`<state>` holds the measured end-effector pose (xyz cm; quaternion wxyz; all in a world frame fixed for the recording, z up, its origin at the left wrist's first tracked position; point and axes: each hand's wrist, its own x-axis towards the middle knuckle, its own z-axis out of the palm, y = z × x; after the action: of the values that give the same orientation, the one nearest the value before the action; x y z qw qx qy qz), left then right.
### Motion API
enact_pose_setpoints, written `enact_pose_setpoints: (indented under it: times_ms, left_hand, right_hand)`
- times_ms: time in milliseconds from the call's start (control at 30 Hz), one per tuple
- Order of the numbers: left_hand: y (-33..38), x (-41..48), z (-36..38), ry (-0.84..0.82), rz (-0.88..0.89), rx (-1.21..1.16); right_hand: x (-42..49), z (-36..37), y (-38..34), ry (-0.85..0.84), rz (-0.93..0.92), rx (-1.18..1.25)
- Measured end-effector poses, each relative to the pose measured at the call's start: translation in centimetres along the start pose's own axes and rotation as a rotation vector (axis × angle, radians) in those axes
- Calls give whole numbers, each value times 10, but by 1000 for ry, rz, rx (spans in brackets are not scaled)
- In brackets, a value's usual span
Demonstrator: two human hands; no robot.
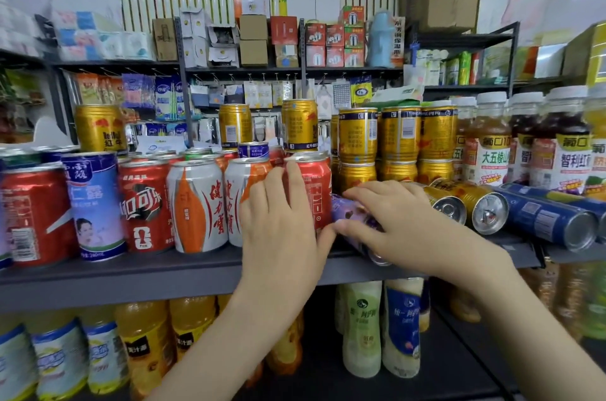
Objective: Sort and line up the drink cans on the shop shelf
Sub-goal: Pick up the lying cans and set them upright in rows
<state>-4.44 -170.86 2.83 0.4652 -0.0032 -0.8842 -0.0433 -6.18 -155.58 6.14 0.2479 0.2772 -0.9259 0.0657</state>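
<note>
The left hand [278, 220] lies flat against an upright red can [311, 194], its fingers [295, 184] pressed together and reaching to the can's silver rim, the thumb tip touching the right hand low down near the shelf edge. The right hand [403, 220] curls over a purple can [347, 210] lying on its side, fingers [360, 194] slightly spread across the top of it and the thumb tucked under; whether it truly grips or only rests is hard to tell. Only a sliver of purple shows between the two hands, and a silver end peeks out below the right palm, just at the front lip of the grey shelf [131, 276].

Room is tight. Left of the red can stand two white-and-orange cans [200, 204], touching one another, then a red cola can [144, 204], a pale blue can [95, 204] and another red one at the far left, all smooth glossy cylinders set back from the shelf edge, leaving a bare matte strip in front. Right of the hands, gold cans [475, 207] and dark blue cans [551, 220] lie on their sides with their round metal ends facing out, nearly at the edge. Behind them gold cans [357, 135] are stacked two high, ribbed at the shoulders, beside white-capped juice bottles [492, 145]. Below the shelf stand plastic bottles [364, 328] of yellow and pale drinks.
</note>
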Motion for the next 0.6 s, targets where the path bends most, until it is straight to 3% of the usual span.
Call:
enact_pose_setpoints:
  times_ms: [100, 233, 300, 467, 600]
  left_hand:
    - [-11, 18, -23, -81, 59, -93]
    - [-38, 66, -53, -106, 218, -186]
    - [-49, 94, -62, -239, 279, -189]
    - [-71, 138, -56, -547, 340, -112]
    - [-82, 150, -44, -624, 368, -33]
  right_hand:
    - [23, -24, 10, -24, -38, 252]
    - [73, -38, 23, -24, -13, 370]
    - [99, -39, 24, -64, 26, 432]
    - [139, -32, 19, -186, 109, 290]
    - [163, -18, 18, -312, 116, 200]
